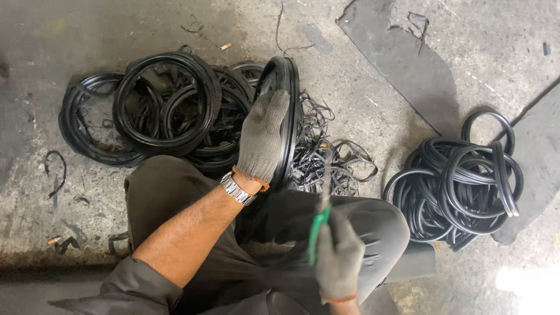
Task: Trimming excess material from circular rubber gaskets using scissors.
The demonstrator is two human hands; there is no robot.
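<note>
**Trimming a rubber ring, seated on the floor**

We are holding the upright black rubber ring (284, 111) at 12 o'clock, left hand (261, 140) gloved and closed flat over its rim. The right hand (338, 259), at 5 o'clock, is gripping a green-handled cutter (319, 224) in a closed fist. We are judging that steadying the rim keeps cuts clean. No packages, labels or signs are showing; ring piles (163, 111) are lying at 10 and 3 o'clock.

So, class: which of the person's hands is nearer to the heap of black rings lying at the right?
Right. The right hand, holding a green-handled tool, is beside the heap; the left hand rests on an upright ring, farther away.
</note>
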